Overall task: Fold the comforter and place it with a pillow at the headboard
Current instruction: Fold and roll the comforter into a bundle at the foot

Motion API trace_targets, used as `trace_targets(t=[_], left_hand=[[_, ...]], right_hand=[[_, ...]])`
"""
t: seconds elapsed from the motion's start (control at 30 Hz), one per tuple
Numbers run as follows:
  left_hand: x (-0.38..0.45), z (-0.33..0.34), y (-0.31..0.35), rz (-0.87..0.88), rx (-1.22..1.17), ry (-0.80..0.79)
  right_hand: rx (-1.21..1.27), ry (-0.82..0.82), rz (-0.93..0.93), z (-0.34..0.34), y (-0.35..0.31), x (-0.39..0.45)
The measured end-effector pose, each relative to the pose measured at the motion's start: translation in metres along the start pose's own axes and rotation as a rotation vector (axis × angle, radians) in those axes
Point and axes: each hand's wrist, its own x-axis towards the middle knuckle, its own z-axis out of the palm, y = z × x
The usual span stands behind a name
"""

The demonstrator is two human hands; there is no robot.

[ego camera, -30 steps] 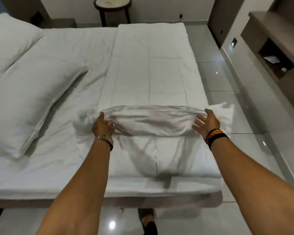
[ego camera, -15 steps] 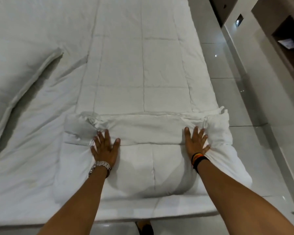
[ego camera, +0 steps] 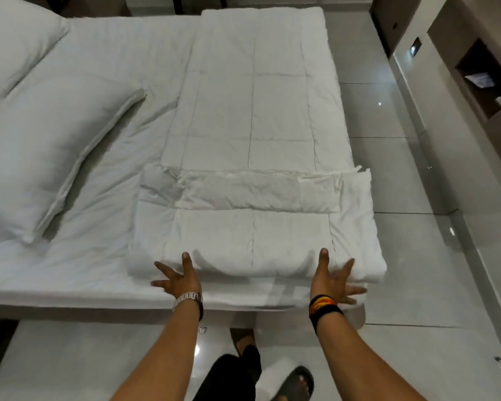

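A white quilted comforter (ego camera: 255,111) lies as a long strip down the right side of the bed, its near end folded over into a thick layer (ego camera: 252,238). My left hand (ego camera: 180,279) and my right hand (ego camera: 333,279) are at the near edge of that fold, fingers spread, thumbs resting on top of it. Neither hand clasps the fabric. A large white pillow (ego camera: 47,157) lies on the left of the bed, and a second pillow (ego camera: 15,44) sits at the far left corner.
The bed's white sheet (ego camera: 99,241) covers the mattress. Glossy grey floor tiles (ego camera: 417,250) run along the right, beside a wall unit with an open niche (ego camera: 486,76). My feet in dark sandals (ego camera: 295,383) stand on the floor below the bed edge.
Both hands slid back from pressing flat on the folded layer to its near edge. The view pulled back and up, and the fold now lies flatter.
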Motion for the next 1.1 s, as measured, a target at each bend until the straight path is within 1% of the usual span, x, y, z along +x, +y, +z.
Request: trace_targets(t=[0.07, 0.17, 0.3, 0.43, 0.57, 0.67, 0.8, 0.93, 1.1], left_hand=[[0.0, 0.0, -0.007, -0.01, -0.12, -0.051], [0.015, 0.007, -0.007, 0.045, -0.272, -0.094], [0.037, 0.023, 0.004, -0.001, -0.313, -0.014], [0.051, 0.031, 0.012, 0.027, -0.397, 0.073], [0.061, 0.028, 0.016, 0.019, -0.391, 0.124], [0.065, 0.025, 0.025, 0.011, -0.388, 0.142], [0.049, 0.015, 0.032, 0.023, -0.391, 0.139], [0.014, -0.003, 0.041, 0.053, -0.442, 0.121], [-0.043, -0.024, 0.04, 0.174, -0.504, 0.074]], right_hand=[[0.026, -0.031, 0.01, -0.004, 0.015, 0.003], [0.124, -0.071, -0.053, 0.005, 0.022, 0.024], [0.182, 0.014, -0.05, 0.031, 0.02, 0.055], [0.144, 0.118, -0.053, 0.048, 0.019, 0.066], [0.19, 0.151, -0.032, 0.061, 0.011, 0.065], [0.225, 0.157, -0.073, 0.067, -0.003, 0.06], [0.243, 0.16, -0.106, 0.055, -0.009, 0.044], [0.31, 0.118, -0.171, 0.029, -0.013, 0.022], [0.437, 0.073, -0.271, -0.019, -0.015, -0.004]])
